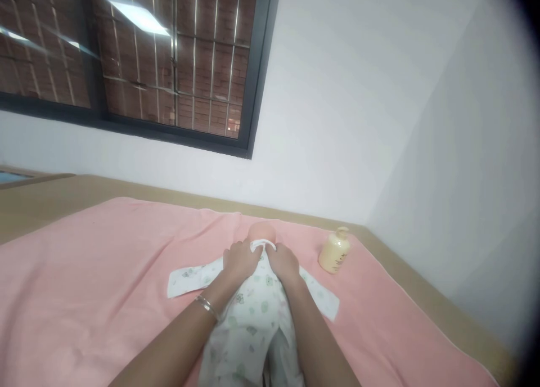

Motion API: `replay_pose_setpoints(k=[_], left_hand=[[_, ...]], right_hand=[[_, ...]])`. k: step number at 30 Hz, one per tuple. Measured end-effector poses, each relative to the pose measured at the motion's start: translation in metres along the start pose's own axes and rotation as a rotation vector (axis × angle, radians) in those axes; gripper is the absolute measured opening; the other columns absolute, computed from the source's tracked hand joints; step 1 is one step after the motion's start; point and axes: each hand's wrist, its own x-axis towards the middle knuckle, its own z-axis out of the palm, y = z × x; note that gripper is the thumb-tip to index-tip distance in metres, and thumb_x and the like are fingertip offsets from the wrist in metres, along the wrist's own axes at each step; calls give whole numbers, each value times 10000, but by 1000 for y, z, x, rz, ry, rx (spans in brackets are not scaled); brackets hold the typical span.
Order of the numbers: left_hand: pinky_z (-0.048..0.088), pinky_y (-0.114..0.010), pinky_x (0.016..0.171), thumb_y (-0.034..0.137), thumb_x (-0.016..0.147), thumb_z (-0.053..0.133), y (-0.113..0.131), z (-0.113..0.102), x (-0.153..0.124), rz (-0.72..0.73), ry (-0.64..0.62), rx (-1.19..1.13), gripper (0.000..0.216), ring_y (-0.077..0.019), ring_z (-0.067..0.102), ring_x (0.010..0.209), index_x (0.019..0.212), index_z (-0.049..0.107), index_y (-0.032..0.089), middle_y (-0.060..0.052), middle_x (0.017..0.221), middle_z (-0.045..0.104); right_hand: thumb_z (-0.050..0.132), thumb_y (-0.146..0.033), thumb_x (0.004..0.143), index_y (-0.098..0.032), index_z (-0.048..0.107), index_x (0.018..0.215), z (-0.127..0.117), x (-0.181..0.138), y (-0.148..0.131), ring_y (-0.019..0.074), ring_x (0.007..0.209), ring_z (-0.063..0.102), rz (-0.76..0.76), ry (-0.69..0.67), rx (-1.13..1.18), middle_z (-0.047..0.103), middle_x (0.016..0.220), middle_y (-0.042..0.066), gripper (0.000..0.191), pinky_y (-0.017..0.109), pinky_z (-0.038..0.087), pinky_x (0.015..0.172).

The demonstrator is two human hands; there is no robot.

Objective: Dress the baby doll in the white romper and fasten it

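Observation:
A white baby romper [255, 314] with a small green print lies lengthwise in front of me, its sleeves spread to both sides. Beyond its collar shows the smooth round top of a doll's head [262, 229]; the rest of the doll is hidden. My left hand [243, 259], with a silver bangle on the wrist, is closed on the left side of the romper's neckline. On the right side of the same neckline, my right hand [283, 261] is closed too. Both thumbs point inward over the white collar edge.
A pale yellow pump bottle [334, 252] stands to the right of the romper. Underneath everything is a pink blanket [105, 274] with some creases, on a wooden surface [46, 201]. A white wall [329, 106] and a dark-framed barred window [177, 61] close off the back.

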Motion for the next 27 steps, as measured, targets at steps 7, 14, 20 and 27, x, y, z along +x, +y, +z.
replay_pose_setpoints(k=[7, 14, 20, 27], left_hand=[[379, -396, 835, 577, 846, 276, 2, -3, -2, -9, 2, 26, 516, -289, 553, 1009, 1011, 578, 191, -122, 1050, 633], [382, -406, 818, 536, 856, 276, 5, -7, -5, 6, -2, 55, 485, -296, 541, 1000, 998, 587, 191, -122, 1031, 625], [378, -403, 851, 546, 862, 276, 7, -12, -7, 7, 18, 66, 519, -297, 524, 1043, 1053, 571, 165, -142, 1086, 601], [379, -430, 851, 473, 895, 278, 12, -19, -13, 71, -23, 136, 465, -300, 541, 998, 1016, 601, 160, -150, 1021, 614]], right_hand=[[230, -434, 933, -125, 650, 982, -15, -13, -14, 273, 936, 595, -33, -17, -94, 650, 995, 171, 524, 356, 405, 785], [338, -342, 914, -118, 659, 905, -27, -33, -33, 293, 888, 605, -111, -42, -181, 647, 942, 192, 392, 366, 404, 746], [263, -342, 936, -143, 655, 922, -48, -40, -29, 228, 839, 604, -151, -85, -120, 657, 951, 148, 440, 297, 402, 686], [243, -395, 944, -122, 647, 972, -37, -16, 1, 220, 893, 601, -117, -115, -53, 650, 1023, 142, 488, 278, 403, 709]])
